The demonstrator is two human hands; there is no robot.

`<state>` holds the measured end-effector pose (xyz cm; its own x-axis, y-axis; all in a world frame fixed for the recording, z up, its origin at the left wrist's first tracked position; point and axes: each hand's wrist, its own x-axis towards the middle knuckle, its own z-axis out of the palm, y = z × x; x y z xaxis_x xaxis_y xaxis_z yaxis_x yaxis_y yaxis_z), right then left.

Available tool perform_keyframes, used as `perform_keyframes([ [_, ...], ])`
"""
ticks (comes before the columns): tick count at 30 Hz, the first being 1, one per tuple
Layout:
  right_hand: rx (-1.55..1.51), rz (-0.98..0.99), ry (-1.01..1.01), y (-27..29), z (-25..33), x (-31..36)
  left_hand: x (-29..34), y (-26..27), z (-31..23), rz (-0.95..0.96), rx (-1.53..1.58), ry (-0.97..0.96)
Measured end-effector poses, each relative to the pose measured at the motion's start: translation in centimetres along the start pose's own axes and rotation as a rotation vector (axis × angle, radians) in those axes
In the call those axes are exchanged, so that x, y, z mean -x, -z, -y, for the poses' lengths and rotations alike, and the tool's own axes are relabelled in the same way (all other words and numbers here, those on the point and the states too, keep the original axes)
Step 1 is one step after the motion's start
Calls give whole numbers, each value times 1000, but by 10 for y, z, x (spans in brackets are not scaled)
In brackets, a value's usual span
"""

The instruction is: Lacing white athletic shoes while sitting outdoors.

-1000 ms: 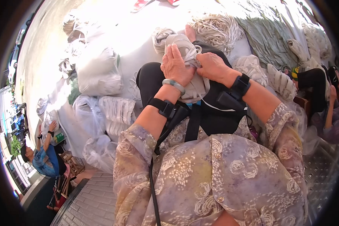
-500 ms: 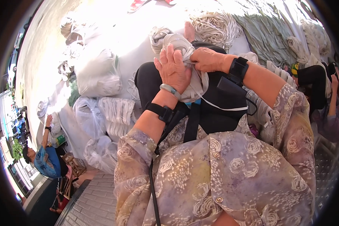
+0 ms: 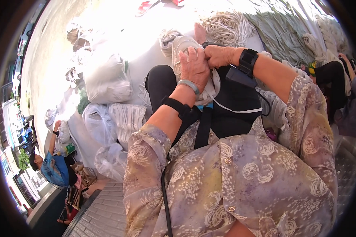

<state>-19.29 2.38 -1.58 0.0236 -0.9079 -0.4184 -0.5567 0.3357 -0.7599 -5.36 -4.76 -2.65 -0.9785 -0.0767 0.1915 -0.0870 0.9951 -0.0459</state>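
A long bundle of off-white flat braid lies across my lap, coiled into loops at its far end. My left hand lies over its near part, fingers bent around it and a grey-green bangle at the wrist. Right beside it, my right hand is closed in a pinch at the bundle's right side, knuckles up; the strand in its fingers is mostly hidden. A loose white strip trails from the bundle over my dark trousers to the right. Both wrists wear black straps.
A loose heap of pale strips lies beyond my bare foot. Bagged white bundles and a folded stack are at my left. Grey-green strips spread at far right. A seated person in blue and another person are nearby.
My left hand has slid right, up against the right hand, and its fingers have bent more around the bundle. The view has shifted slightly.
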Motion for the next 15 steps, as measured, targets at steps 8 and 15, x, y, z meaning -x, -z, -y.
perform_keyframes([
  [8, -98, -416, -132, -39, -2, 10, 24, 14, 4, -108, 82, 30],
  [15, -117, -595, -240, -48, -13, 22, 146, 54, 82, 83, 61, 374],
])
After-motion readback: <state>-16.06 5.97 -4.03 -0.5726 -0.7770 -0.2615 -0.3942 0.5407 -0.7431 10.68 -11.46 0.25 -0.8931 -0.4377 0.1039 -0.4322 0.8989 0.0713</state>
